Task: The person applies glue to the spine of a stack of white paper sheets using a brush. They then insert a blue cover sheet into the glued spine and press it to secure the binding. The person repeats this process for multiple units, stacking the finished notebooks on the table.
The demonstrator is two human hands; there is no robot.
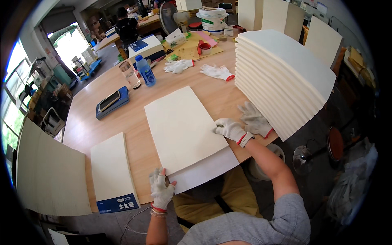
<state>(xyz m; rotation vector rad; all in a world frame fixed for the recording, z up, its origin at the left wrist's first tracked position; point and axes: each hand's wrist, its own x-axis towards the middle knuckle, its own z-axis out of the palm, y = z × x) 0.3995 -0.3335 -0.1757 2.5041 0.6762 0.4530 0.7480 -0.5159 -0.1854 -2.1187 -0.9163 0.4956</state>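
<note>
A large cream cover sheet [183, 126] lies in front of me, over a white sheet [204, 170] that shows along its near edge. My left hand [161, 190], in a white glove with bare fingertips, touches the near left corner, thumb and forefinger apart. At the right edge, my gloved right hand [231, 129] has its fingers bent and closed on the cream sheet; what lies under the fingers is hidden. Left of the sheets is a cream pad [112, 165] with a blue printed end.
A tall layered cream stack [273, 81] stands right, beside a loose glove [254, 118]. Another stack [51, 171] is at far left. Farther back are a phone [109, 101] on a blue box, a blue bottle [145, 71], a clear bottle [130, 75], gloves [178, 66] and a bucket [212, 21].
</note>
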